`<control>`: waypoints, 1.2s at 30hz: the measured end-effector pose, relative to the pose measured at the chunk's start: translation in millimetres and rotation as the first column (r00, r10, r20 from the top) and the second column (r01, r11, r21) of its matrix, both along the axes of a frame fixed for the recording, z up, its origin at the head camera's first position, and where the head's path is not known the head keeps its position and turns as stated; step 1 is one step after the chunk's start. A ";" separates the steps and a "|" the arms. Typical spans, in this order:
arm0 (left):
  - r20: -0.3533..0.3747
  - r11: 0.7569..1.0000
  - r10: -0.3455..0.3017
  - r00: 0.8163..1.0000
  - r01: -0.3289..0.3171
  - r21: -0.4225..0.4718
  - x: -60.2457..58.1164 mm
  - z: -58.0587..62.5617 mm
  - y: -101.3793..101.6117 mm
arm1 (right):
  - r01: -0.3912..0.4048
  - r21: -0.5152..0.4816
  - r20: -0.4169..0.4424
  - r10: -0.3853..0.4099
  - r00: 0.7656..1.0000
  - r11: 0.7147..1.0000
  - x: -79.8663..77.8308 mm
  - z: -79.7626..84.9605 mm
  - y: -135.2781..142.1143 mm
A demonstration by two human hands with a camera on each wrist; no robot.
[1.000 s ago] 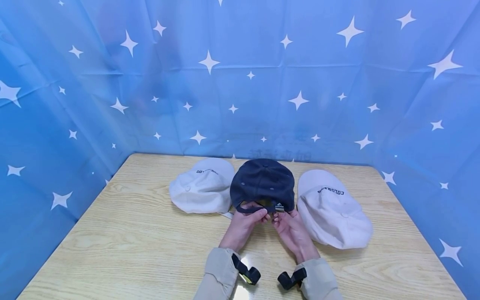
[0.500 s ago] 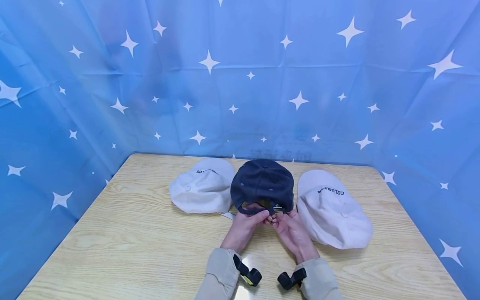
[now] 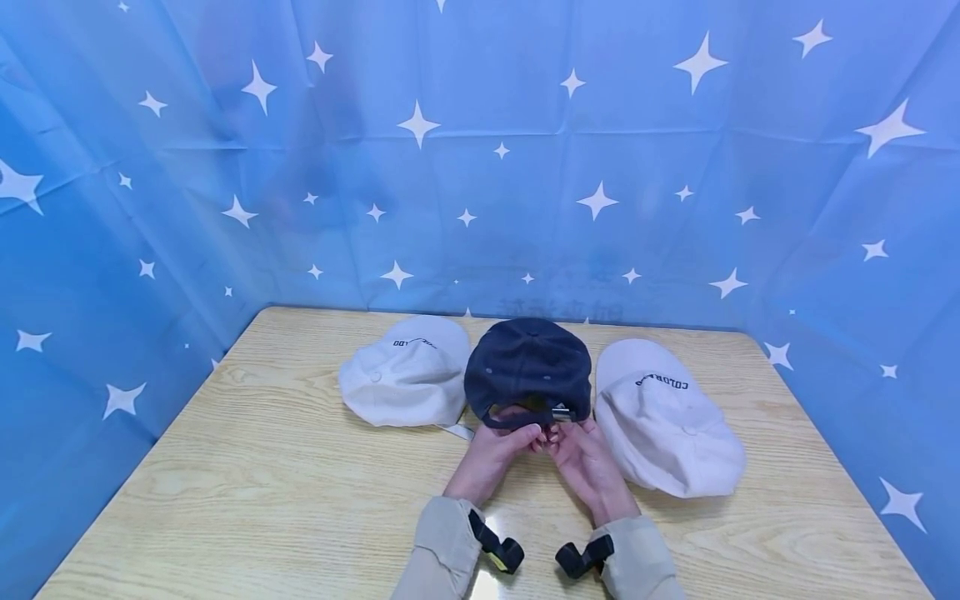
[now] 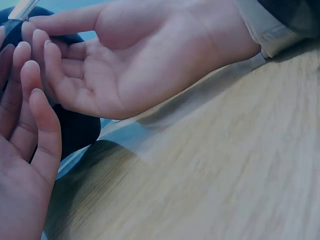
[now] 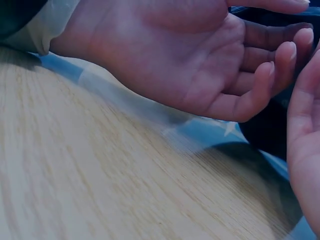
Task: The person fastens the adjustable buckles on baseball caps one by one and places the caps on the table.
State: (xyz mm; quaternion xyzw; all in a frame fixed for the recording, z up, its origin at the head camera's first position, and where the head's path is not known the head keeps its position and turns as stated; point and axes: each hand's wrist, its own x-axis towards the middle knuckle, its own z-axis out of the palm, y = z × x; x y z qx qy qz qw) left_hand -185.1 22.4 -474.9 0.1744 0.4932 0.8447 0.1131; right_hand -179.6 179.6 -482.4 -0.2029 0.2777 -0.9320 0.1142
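Observation:
A navy baseball cap (image 3: 528,358) is held in the middle of the head view, its back opening towards me. My left hand (image 3: 491,454) pinches the adjusting strap with its thumb on top. Close beside it, my right hand (image 3: 588,467) pinches the strap end just below the metal buckle (image 3: 561,412). In the left wrist view, the right hand (image 4: 145,60) has its palm turned up, and its thumb reaches the buckle. The right wrist view has the left hand (image 5: 170,55) under the dark cap (image 5: 270,127); the pinched strap is mostly hidden there.
A white cap (image 3: 408,379) lies left of the navy one, with a pale strap end by my left hand. Another white cap (image 3: 667,425), lettered on its front, lies to the right. The wooden table (image 3: 262,483) meets a blue star-printed curtain (image 3: 510,225) behind.
The navy cap and my left hand have shifted slightly right. The strap at the buckle dipped half a second ago and sits higher again now; the right hand stays about where it was.

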 end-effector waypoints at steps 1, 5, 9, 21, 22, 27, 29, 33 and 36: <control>0.014 1.000 -0.001 1.000 0.001 0.011 -0.1 -0.1 -0.5 | -0.005 -0.011 -0.005 0.005 1.000 1.000 -0.2 -0.1 0.2; 0.082 0.998 -0.007 0.997 0.002 0.061 0.1 0.5 -2.8 | -0.018 -0.071 0.006 0.019 1.000 0.997 -0.2 -0.2 1.0; 0.132 0.996 0.001 0.991 -0.012 0.087 0.4 1.3 -4.0 | -0.015 -0.092 0.020 0.017 1.000 0.996 0.4 0.0 1.5; 0.157 0.994 0.017 0.987 -0.033 0.102 -0.6 1.9 -3.9 | -0.018 -0.076 0.008 0.018 1.000 0.997 -0.1 -1.0 1.1; 0.159 0.994 0.017 0.987 -0.034 0.104 -0.6 1.9 -3.9 | -0.017 -0.074 0.006 0.018 1.000 0.997 -0.3 -0.9 0.9; 0.155 0.995 0.021 0.988 -0.035 0.094 -1.0 0.4 -4.1 | -0.004 -0.052 0.017 0.005 1.000 0.999 -0.8 -0.4 0.2; 0.151 0.995 0.021 0.988 -0.035 0.089 -1.0 0.0 -4.4 | 0.004 -0.032 0.027 -0.004 1.000 0.999 -0.6 -0.2 0.2; 0.148 0.995 0.016 0.989 -0.030 0.094 -0.7 1.0 -5.4 | 0.010 0.007 0.027 -0.010 1.000 1.000 -0.3 0.6 0.3; 0.148 0.995 0.014 0.989 -0.027 0.091 -0.8 1.1 -5.8 | 0.013 0.034 0.011 -0.013 1.000 0.999 -0.2 0.9 0.1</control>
